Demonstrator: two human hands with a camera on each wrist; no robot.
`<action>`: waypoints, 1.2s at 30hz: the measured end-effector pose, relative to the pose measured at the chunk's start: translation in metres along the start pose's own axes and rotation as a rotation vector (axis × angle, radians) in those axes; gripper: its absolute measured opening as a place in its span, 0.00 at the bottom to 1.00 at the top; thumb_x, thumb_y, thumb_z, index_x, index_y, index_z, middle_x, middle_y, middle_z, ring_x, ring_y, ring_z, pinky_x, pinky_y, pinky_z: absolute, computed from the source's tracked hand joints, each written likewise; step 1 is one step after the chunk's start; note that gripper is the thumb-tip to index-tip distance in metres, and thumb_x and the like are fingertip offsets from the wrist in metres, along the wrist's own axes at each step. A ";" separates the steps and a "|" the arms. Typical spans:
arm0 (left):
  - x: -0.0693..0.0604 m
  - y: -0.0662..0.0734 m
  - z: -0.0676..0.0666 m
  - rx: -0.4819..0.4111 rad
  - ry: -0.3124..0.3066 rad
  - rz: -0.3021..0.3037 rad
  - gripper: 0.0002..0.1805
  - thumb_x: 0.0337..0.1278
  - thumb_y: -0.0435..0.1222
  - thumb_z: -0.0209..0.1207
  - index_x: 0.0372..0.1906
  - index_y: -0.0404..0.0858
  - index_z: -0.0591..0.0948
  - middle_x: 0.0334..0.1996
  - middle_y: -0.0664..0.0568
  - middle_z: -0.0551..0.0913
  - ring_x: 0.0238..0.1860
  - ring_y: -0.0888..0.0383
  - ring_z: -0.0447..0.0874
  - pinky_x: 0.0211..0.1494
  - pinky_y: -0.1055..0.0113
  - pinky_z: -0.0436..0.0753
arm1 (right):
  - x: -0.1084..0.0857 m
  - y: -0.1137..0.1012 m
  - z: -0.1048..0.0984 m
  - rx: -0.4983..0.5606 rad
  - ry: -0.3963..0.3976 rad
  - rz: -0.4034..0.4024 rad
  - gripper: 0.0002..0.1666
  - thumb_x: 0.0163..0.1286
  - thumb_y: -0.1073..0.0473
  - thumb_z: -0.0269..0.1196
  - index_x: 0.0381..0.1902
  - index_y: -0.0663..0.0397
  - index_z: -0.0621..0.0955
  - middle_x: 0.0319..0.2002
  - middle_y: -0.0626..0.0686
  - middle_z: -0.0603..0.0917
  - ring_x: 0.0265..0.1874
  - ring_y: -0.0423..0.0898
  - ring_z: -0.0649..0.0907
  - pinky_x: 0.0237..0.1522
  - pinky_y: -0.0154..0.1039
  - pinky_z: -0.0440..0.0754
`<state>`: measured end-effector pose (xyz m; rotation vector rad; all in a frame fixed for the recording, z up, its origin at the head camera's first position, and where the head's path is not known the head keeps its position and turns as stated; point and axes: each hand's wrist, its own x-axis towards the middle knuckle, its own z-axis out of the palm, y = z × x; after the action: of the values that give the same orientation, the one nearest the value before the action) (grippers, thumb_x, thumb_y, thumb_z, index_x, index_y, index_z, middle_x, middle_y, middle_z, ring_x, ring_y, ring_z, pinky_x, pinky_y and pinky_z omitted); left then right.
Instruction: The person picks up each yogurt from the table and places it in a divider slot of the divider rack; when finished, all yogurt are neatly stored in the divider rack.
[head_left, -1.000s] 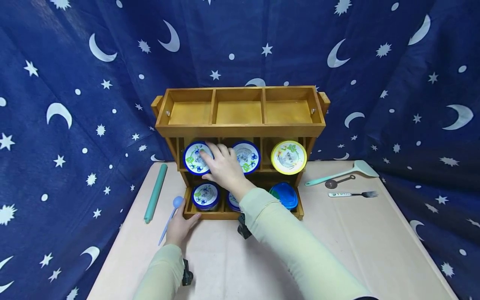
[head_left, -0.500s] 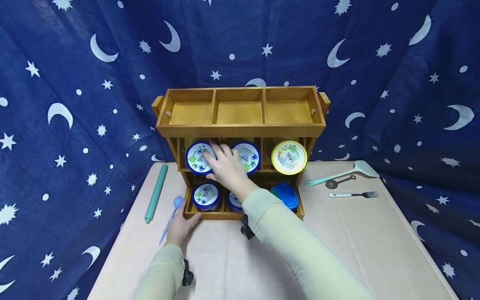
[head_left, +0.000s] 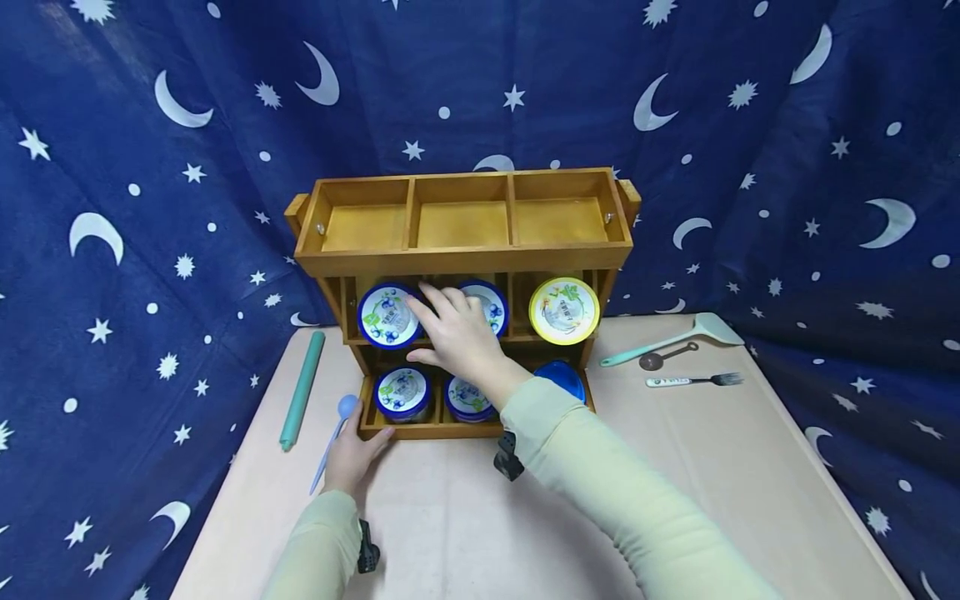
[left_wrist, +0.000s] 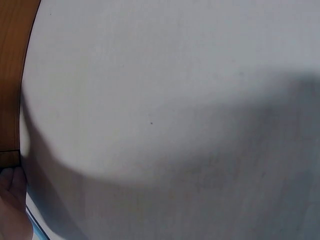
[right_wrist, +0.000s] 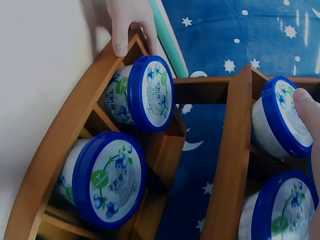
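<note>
A wooden three-tier shelf point(head_left: 480, 264) stands on the table. My left hand point(head_left: 354, 457) grips its lower left front corner, thumb on the front board and fingers at the side. My right hand point(head_left: 467, 340) reaches to the middle tier, fingers extended. Its fingertip is at the lid of the left blue-lidded tub point(head_left: 387, 317) and seems to touch it in the right wrist view. The hand partly covers the middle blue-lidded tub point(head_left: 495, 310). A yellow-lidded tub point(head_left: 564, 311) sits at right on that tier.
The bottom tier holds blue-lidded tubs point(head_left: 402, 392) and a blue lidded container point(head_left: 561, 379), partly behind the right arm. A green roll point(head_left: 303, 392) and blue spoon point(head_left: 330, 437) lie left; a spatula point(head_left: 675, 342), brown scoop point(head_left: 652, 361) and fork point(head_left: 693, 380) lie right.
The left middle-tier tub has shifted slightly right. My right hand has drawn a little to the right off its lid. The left hand keeps its place; the head view has swung slightly.
</note>
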<state>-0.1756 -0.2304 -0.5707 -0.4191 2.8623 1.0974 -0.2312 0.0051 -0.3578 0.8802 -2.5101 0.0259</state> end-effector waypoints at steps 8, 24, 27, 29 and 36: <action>0.006 0.002 0.002 -0.008 -0.036 0.009 0.56 0.45 0.66 0.58 0.74 0.44 0.49 0.69 0.35 0.58 0.65 0.34 0.59 0.66 0.44 0.60 | -0.027 0.032 -0.003 0.057 0.041 -0.015 0.48 0.54 0.28 0.61 0.67 0.45 0.67 0.67 0.54 0.66 0.60 0.54 0.68 0.50 0.49 0.71; 0.012 0.000 -0.017 -0.022 -0.100 0.044 0.55 0.46 0.63 0.61 0.73 0.39 0.53 0.65 0.30 0.61 0.63 0.32 0.61 0.64 0.42 0.62 | -0.075 0.092 -0.017 0.084 0.147 -0.014 0.49 0.49 0.33 0.68 0.65 0.49 0.69 0.64 0.57 0.68 0.56 0.58 0.69 0.43 0.52 0.69; 0.015 0.001 -0.020 -0.010 -0.095 0.065 0.53 0.47 0.62 0.61 0.72 0.38 0.55 0.63 0.29 0.64 0.62 0.33 0.63 0.63 0.42 0.64 | -0.084 0.100 -0.019 0.086 0.166 -0.021 0.48 0.49 0.35 0.69 0.64 0.50 0.70 0.63 0.58 0.68 0.56 0.60 0.69 0.46 0.55 0.69; 0.015 0.002 -0.024 -0.009 -0.078 0.078 0.52 0.48 0.61 0.61 0.71 0.37 0.56 0.61 0.30 0.67 0.61 0.33 0.66 0.62 0.43 0.65 | -0.090 0.106 -0.020 0.092 0.178 -0.029 0.48 0.48 0.36 0.70 0.63 0.51 0.71 0.63 0.58 0.68 0.57 0.60 0.68 0.47 0.57 0.68; 0.015 0.004 -0.049 -0.049 -0.060 0.056 0.49 0.52 0.58 0.61 0.72 0.40 0.53 0.63 0.30 0.66 0.61 0.34 0.65 0.61 0.43 0.67 | -0.114 0.132 -0.022 0.126 0.210 0.055 0.48 0.42 0.38 0.74 0.59 0.52 0.73 0.60 0.58 0.70 0.55 0.61 0.68 0.41 0.56 0.66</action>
<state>-0.1888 -0.2638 -0.5332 -0.3040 2.8162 1.1696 -0.2224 0.1799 -0.3713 0.8113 -2.3552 0.2830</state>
